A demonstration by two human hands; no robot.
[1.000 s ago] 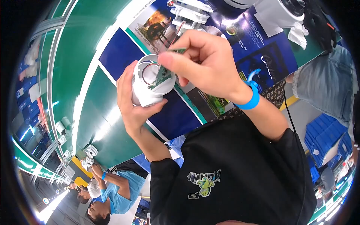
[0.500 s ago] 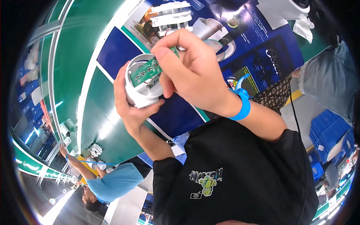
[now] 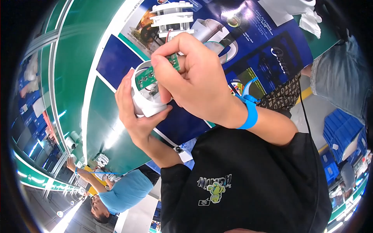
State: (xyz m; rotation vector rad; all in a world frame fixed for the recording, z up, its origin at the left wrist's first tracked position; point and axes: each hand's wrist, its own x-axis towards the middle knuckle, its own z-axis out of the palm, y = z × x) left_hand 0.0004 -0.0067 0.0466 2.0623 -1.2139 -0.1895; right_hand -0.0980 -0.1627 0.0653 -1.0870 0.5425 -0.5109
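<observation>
L hand [image 3: 136, 118] is wrapped round the white housing [image 3: 149, 110], fingers along its L side, thumb under its lower edge, gap just as wide as the housing. R hand [image 3: 198, 77] is in a narrow pinch, thumb + index on the upper end of the green circuit board [image 3: 145, 77], other fingers curled.

Status: approx. partway, I'd judge. Board's lower end is at the housing's open mouth, tilted; upper end sticks out past the rim, so not seated yet. Fixing it looks left to do; no fastener visible. Can't tell what's below the board, too small. White ribbed part [image 3: 173, 16] is separate, on the printed sheet [image 3: 268, 58], w/ a red wire [image 3: 168, 38] running down behind my R hand; far end hidden.

Room: housing is over the tabletop [image 3: 110, 93], between its near edge by my shirt [image 3: 248, 182] and the ribbed part; can't tell if it touches down. Green surface L of it gives my L hand room. R side's tighter: ribbed part just beyond my knuckles, wire close by. White crumpled wrap [image 3: 310, 25] is well apart, nr the tabletop's far-R corner.
</observation>
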